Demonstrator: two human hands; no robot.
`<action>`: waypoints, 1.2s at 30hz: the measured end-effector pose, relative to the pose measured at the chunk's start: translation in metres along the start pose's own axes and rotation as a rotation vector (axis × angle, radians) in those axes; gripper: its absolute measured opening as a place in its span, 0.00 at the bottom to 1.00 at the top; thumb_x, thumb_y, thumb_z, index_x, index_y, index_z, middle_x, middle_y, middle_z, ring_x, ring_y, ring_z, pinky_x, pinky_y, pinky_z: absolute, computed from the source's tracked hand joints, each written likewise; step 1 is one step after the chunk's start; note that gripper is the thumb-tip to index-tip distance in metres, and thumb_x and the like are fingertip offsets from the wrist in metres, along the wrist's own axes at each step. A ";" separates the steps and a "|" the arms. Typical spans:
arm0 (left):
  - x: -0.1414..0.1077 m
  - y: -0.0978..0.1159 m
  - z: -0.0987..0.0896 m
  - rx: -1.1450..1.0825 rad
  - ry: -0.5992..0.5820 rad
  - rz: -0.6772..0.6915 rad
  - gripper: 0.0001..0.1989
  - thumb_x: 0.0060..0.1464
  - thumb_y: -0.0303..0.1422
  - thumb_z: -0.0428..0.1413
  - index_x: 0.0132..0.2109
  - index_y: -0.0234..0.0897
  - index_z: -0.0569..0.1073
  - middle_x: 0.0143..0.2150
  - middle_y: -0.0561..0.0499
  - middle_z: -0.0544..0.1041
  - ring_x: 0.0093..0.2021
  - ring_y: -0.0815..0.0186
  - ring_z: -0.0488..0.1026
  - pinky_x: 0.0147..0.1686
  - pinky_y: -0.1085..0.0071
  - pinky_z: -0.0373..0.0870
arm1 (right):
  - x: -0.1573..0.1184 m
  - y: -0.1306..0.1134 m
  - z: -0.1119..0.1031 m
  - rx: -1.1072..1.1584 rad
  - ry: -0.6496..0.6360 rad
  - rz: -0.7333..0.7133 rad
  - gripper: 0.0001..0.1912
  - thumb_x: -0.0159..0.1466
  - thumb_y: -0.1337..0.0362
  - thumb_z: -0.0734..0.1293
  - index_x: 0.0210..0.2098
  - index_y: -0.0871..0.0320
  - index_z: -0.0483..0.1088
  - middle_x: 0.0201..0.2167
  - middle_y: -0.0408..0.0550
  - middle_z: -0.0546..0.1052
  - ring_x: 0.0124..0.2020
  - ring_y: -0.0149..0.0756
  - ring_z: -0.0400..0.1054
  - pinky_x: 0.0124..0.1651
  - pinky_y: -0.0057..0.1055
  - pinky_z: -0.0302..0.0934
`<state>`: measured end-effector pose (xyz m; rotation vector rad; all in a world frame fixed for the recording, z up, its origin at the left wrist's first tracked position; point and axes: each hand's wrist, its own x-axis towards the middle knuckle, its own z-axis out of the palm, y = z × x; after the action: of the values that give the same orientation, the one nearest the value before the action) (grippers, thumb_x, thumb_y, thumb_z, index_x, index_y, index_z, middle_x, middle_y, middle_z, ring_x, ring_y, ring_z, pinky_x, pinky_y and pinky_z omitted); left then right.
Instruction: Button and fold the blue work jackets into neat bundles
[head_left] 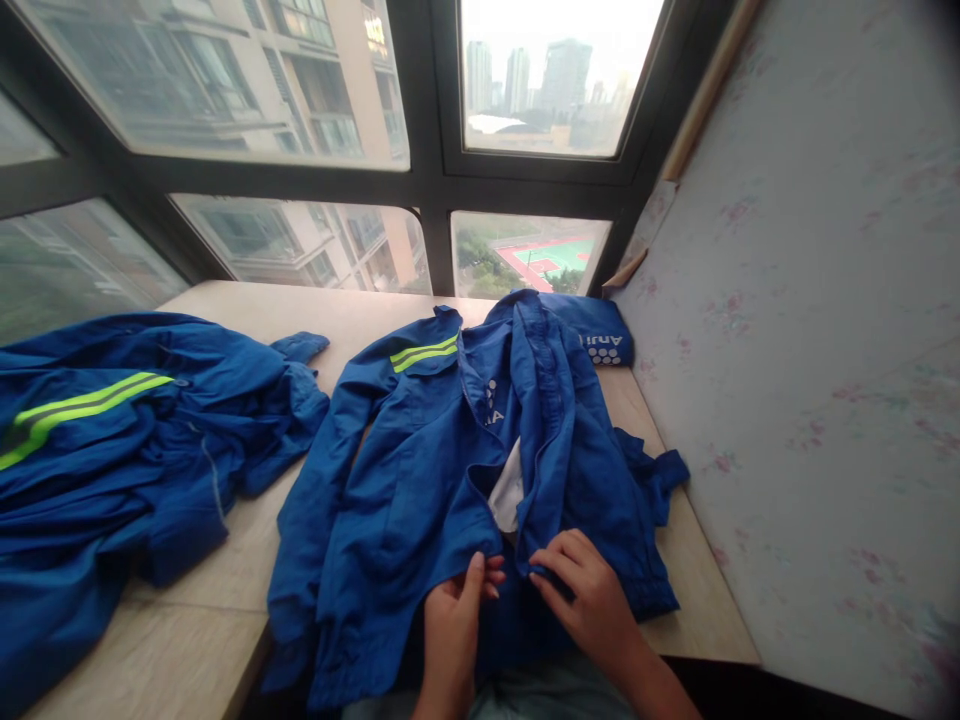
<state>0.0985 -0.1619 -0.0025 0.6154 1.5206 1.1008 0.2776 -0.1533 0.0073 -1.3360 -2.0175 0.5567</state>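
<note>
A blue jacket with a yellow-green reflective stripe lies spread on the ledge, its front edges parted around a white patch inside. My left hand pinches the lower front corner of the left panel. Across the narrow gap, my right hand grips the matching lower edge of the other panel between thumb and fingers. The jacket's hem hangs over the ledge's near edge between and beside my hands.
Another blue garment with a reflective stripe lies rumpled at the left. A folded blue garment with white lettering sits at the back right of the pale ledge. Windows rise behind, and a flowered wall bounds the right side.
</note>
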 end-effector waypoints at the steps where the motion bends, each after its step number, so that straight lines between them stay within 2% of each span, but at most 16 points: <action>1: -0.001 0.002 0.001 0.053 -0.017 0.001 0.25 0.46 0.54 0.62 0.20 0.35 0.75 0.29 0.41 0.81 0.35 0.54 0.78 0.41 0.64 0.71 | 0.000 -0.001 0.002 0.003 0.012 0.001 0.06 0.66 0.69 0.65 0.41 0.54 0.72 0.33 0.47 0.71 0.37 0.39 0.66 0.40 0.35 0.63; 4: -0.003 0.004 0.005 0.149 -0.024 0.003 0.24 0.48 0.53 0.61 0.24 0.34 0.77 0.25 0.44 0.80 0.28 0.58 0.76 0.35 0.65 0.70 | 0.001 -0.004 0.007 0.005 0.034 0.016 0.07 0.66 0.70 0.66 0.42 0.54 0.73 0.33 0.47 0.72 0.38 0.39 0.67 0.40 0.34 0.63; 7: -0.005 0.003 0.009 0.150 -0.011 0.016 0.23 0.46 0.52 0.63 0.25 0.34 0.77 0.23 0.46 0.78 0.26 0.60 0.73 0.31 0.67 0.68 | 0.001 -0.006 0.010 0.010 0.040 0.034 0.07 0.64 0.69 0.67 0.41 0.54 0.73 0.33 0.46 0.72 0.38 0.39 0.67 0.40 0.34 0.64; 12: -0.004 0.005 0.010 0.060 -0.036 -0.023 0.22 0.44 0.51 0.64 0.28 0.32 0.77 0.24 0.45 0.79 0.26 0.60 0.75 0.30 0.68 0.69 | -0.001 -0.006 0.011 0.027 0.065 0.048 0.07 0.64 0.69 0.68 0.41 0.54 0.73 0.33 0.46 0.73 0.38 0.40 0.68 0.41 0.35 0.64; 15: -0.003 0.005 0.008 0.008 0.016 -0.038 0.23 0.40 0.51 0.66 0.29 0.32 0.77 0.25 0.45 0.79 0.27 0.59 0.76 0.30 0.68 0.69 | -0.003 -0.006 0.012 0.036 0.084 0.041 0.06 0.65 0.68 0.67 0.42 0.54 0.73 0.34 0.47 0.72 0.38 0.40 0.67 0.41 0.36 0.65; 18: -0.002 0.004 0.007 0.059 0.050 -0.025 0.23 0.41 0.52 0.65 0.26 0.33 0.76 0.23 0.46 0.78 0.26 0.58 0.76 0.30 0.67 0.69 | -0.005 -0.006 0.014 0.037 0.122 0.035 0.06 0.65 0.68 0.67 0.42 0.54 0.73 0.34 0.47 0.72 0.39 0.40 0.67 0.41 0.36 0.65; 23: -0.003 0.004 0.008 0.146 0.007 -0.029 0.23 0.43 0.53 0.63 0.26 0.34 0.76 0.23 0.44 0.79 0.26 0.57 0.76 0.32 0.65 0.70 | -0.008 -0.007 0.017 0.033 0.167 0.040 0.05 0.65 0.68 0.67 0.41 0.54 0.73 0.34 0.48 0.72 0.38 0.41 0.67 0.41 0.36 0.66; 29: -0.005 0.008 0.006 0.157 -0.002 -0.036 0.25 0.40 0.54 0.64 0.26 0.33 0.77 0.24 0.42 0.80 0.27 0.54 0.77 0.32 0.64 0.71 | -0.008 -0.008 0.016 0.069 0.166 0.082 0.06 0.65 0.67 0.67 0.41 0.53 0.74 0.34 0.48 0.73 0.39 0.40 0.69 0.43 0.37 0.67; 33: -0.004 0.011 0.001 0.179 0.046 -0.013 0.26 0.41 0.56 0.63 0.26 0.33 0.78 0.25 0.42 0.80 0.27 0.53 0.77 0.32 0.63 0.72 | -0.009 -0.006 0.012 0.218 0.165 0.215 0.12 0.65 0.63 0.68 0.48 0.52 0.74 0.39 0.49 0.75 0.41 0.40 0.71 0.46 0.36 0.69; 36: -0.003 0.014 -0.003 0.213 0.077 0.035 0.26 0.41 0.56 0.63 0.25 0.33 0.78 0.24 0.42 0.80 0.27 0.52 0.77 0.32 0.62 0.73 | -0.012 0.001 0.015 0.436 0.246 0.416 0.21 0.63 0.60 0.69 0.55 0.53 0.70 0.49 0.54 0.74 0.48 0.43 0.72 0.45 0.35 0.72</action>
<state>0.0936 -0.1599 0.0114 0.7540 1.7139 1.0058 0.2707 -0.1641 -0.0075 -1.4642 -1.3263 0.9094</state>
